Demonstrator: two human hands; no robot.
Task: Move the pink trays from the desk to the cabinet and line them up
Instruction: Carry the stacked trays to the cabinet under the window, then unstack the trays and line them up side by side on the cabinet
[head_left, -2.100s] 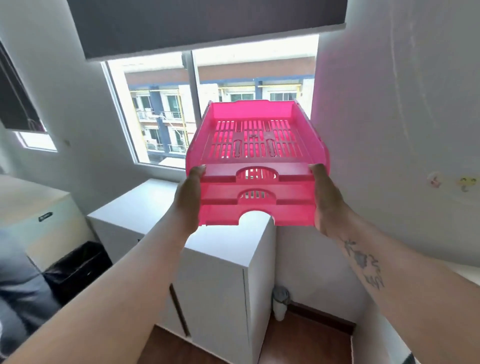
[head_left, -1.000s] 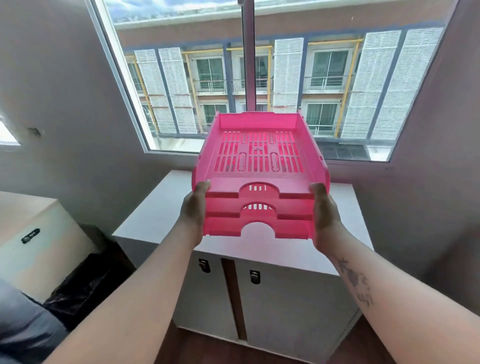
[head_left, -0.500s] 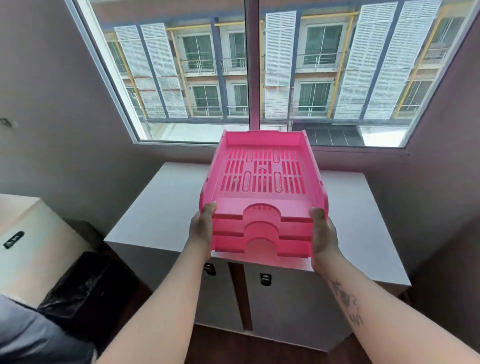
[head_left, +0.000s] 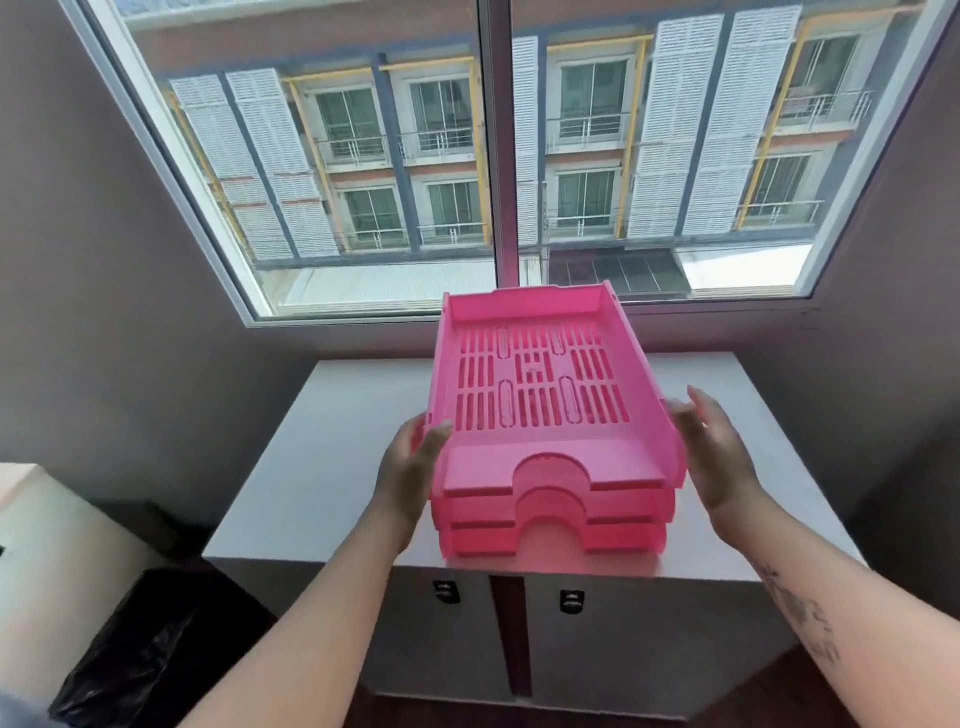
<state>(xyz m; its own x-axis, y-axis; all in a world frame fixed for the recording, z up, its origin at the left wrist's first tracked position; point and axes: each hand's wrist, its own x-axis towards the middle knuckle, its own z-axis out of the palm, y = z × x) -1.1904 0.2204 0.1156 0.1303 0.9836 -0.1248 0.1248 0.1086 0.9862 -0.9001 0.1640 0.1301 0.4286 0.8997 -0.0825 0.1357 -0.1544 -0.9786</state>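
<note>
A stack of three nested pink trays (head_left: 535, 384) sits on top of the white cabinet (head_left: 332, 467), its front at the cabinet's front edge and its long side pointing toward the window. My left hand (head_left: 410, 467) holds the stack's left side, thumb over the rim. My right hand (head_left: 719, 457) is beside the right side with straight, spread fingers, a small gap away from the plastic.
A large window (head_left: 488, 156) rises just behind the cabinet. Grey walls close in on both sides. A black-lined bin (head_left: 150, 649) and a beige unit (head_left: 47, 545) stand to the lower left. Two cabinet doors with dark handles (head_left: 447, 592) face me.
The stack has come down from mid-air onto the cabinet top. My right hand has let go and opened; my left hand has shifted along the left side.
</note>
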